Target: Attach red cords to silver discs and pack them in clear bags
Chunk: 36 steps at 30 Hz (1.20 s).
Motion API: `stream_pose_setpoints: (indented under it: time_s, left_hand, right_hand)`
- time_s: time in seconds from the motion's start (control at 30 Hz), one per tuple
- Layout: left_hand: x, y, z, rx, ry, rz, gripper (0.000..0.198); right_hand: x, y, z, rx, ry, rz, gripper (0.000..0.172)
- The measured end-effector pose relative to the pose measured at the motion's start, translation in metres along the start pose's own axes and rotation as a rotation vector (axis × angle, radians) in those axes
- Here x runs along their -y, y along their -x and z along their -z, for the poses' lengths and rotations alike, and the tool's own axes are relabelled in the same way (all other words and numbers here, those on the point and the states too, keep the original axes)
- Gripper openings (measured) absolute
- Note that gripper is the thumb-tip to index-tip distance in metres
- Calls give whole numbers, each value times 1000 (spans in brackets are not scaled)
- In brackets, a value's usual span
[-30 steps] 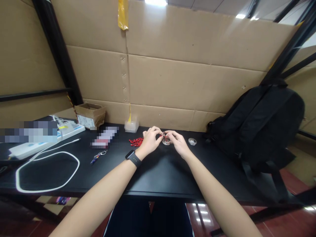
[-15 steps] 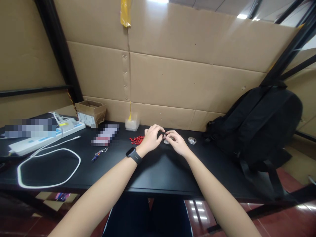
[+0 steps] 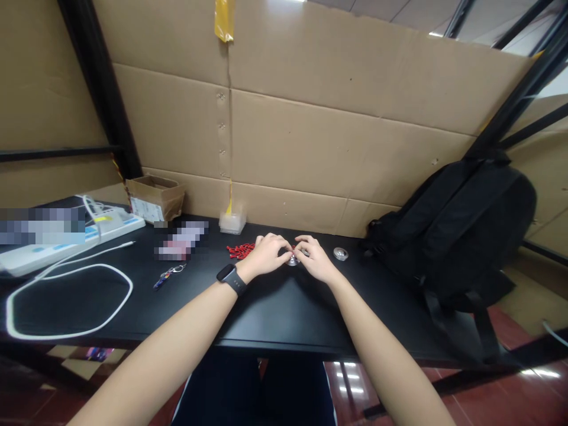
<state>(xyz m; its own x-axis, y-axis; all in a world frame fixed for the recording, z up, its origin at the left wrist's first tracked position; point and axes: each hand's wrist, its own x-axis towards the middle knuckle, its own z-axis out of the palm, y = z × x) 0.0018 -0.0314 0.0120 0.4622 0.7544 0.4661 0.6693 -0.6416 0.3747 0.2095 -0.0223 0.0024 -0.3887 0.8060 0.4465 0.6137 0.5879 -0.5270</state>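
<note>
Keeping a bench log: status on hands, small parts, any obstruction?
Left hand, right hand: fingertips close together at clear round piece, grip unclear. Red pieces: piled beside left hand. Clear dome: right of right hand. Black backpack: farther right, not blocking.

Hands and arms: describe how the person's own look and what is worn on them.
The left hand and right hand are bare, with no gloves. No sleeve shows on the left arm or right arm. The left wrist wears a watch with a dark screen and a dark grey band; the right wrist wears nothing visible.
</note>
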Motion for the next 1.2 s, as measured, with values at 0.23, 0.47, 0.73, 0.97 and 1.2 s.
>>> stream_pose_setpoints:
  time_s: [0.23,0.47,0.73,0.97,1.2]
  left_hand:
    - [1,-1,-4,5,57,-14,20]
    - [-10,-3,-15,-53,-20,37,11]
    - [-3,-6,-20,-132,-133,161,18]
    - [26,-11,-24,-62,-178,205,19]
    - [30,-23,-7,-150,-197,197,22]
  right_hand:
    - [1,-1,4,-1,-138,-60,25]
    - [-8,-1,7,55,-218,-47,24]
    - [-27,-2,30,-78,-52,-18,26]
    - [-78,12,68,-183,292,-244,13]
    - [-99,16,73,-138,476,-426,24]
